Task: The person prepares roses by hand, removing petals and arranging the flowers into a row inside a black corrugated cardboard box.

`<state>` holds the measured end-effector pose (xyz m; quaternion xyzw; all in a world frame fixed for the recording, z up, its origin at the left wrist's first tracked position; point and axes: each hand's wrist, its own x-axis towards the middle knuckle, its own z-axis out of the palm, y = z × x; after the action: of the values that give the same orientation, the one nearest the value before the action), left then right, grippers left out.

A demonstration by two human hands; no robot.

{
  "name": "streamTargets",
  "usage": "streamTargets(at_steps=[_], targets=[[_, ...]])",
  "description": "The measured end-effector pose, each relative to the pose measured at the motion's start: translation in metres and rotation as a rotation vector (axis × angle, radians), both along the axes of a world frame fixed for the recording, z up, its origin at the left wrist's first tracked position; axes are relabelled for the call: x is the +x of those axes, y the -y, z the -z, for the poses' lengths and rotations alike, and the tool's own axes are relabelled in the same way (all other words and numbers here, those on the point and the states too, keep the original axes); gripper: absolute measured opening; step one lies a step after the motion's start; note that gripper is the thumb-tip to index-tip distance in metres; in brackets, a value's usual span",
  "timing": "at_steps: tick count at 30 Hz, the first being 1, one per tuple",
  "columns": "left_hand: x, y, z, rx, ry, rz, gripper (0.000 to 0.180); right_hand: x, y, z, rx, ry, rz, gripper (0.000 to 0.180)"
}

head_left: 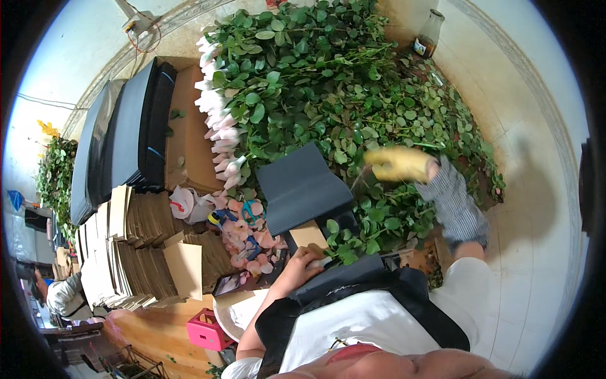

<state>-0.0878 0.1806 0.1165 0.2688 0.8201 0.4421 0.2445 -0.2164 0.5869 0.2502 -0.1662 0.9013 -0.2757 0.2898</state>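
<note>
My right hand (399, 163) wears a yellow glove and a striped sleeve guard. It is blurred, held above a big heap of leafy rose stems (328, 82), and its grip is unclear. My bare left hand (302, 260) lies close to my dark apron (353, 281), fingers curled around the base of a leafy stem (347, 243). A folded dark sheet (302, 186) lies on the heap just beyond that hand. Rose heads in white net sleeves (214, 117) line the heap's left edge.
Pink petals (247, 241) and blue-handled scissors (250, 211) lie left of the dark sheet. Stacks of brown cardboard strips (148, 249) and black sheets (129, 132) stand further left. There is a pink stool (205, 332) at lower left, a bottle (429, 33) by the far wall, and tiled floor (536, 208) on the right.
</note>
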Motion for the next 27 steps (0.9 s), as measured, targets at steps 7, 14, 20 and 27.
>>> streamTargets(at_steps=[7,14,20,27], targets=[[-0.012,-0.009,-0.004,-0.053,-0.193,0.153,0.030,-0.250,0.075,-0.007,0.106,-1.340,0.062,0.053],[-0.010,-0.001,-0.001,-0.082,-0.161,0.067,0.031,-0.240,0.117,0.076,0.231,-1.084,0.310,0.032],[-0.017,-0.015,0.000,-0.070,-0.160,0.097,0.032,-0.179,0.096,0.104,0.305,-1.150,0.320,0.034],[-0.012,-0.006,0.011,-0.025,-0.197,0.102,0.032,-0.152,0.104,0.046,0.162,-1.132,0.212,0.022]])
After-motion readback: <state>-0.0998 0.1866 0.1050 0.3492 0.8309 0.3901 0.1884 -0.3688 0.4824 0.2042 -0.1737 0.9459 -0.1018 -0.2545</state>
